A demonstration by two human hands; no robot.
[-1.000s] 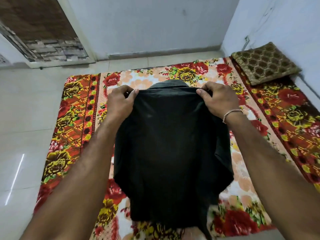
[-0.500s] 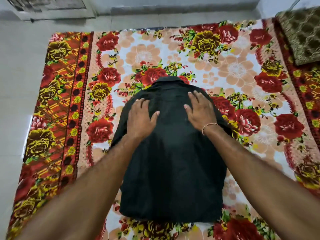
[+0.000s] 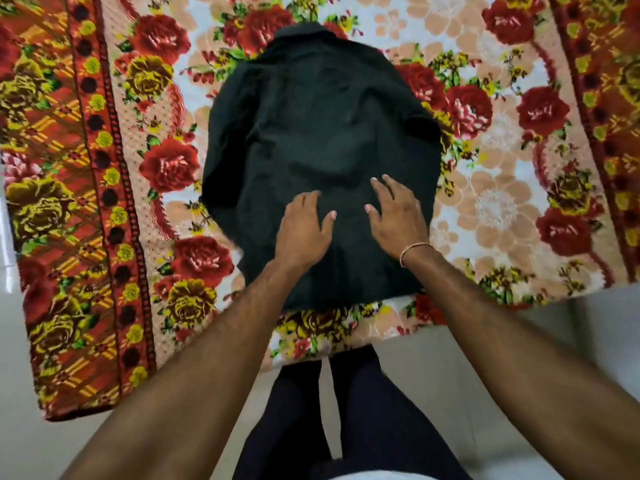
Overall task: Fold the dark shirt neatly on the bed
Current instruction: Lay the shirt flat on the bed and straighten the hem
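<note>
Near the bed's (image 3: pixel 485 209) front edge, my flat left hand (image 3: pixel 304 230) and right hand (image 3: pixel 398 220) press the dark shirt (image 3: pixel 318 133), which I should smooth evenly outward.

I count one dark shirt (image 3: pixel 318 143), laid flat with its one collar (image 3: pixel 304 31) at the far end. I count one bed (image 3: pixel 519 278), covered by one floral blanket (image 3: pixel 145 161). Two hands are on the shirt: one left hand (image 3: pixel 303 230) and one right hand (image 3: pixel 398 218), each flat with its fingers (image 3: pixel 379 185) spread; I can make out one thumb on each. One bracelet (image 3: pixel 414 249) sits on the right wrist. Two bare forearms and two dark trouser legs (image 3: pixel 367 403) are in view, over one pale tiled floor (image 3: pixel 450 368)
</note>
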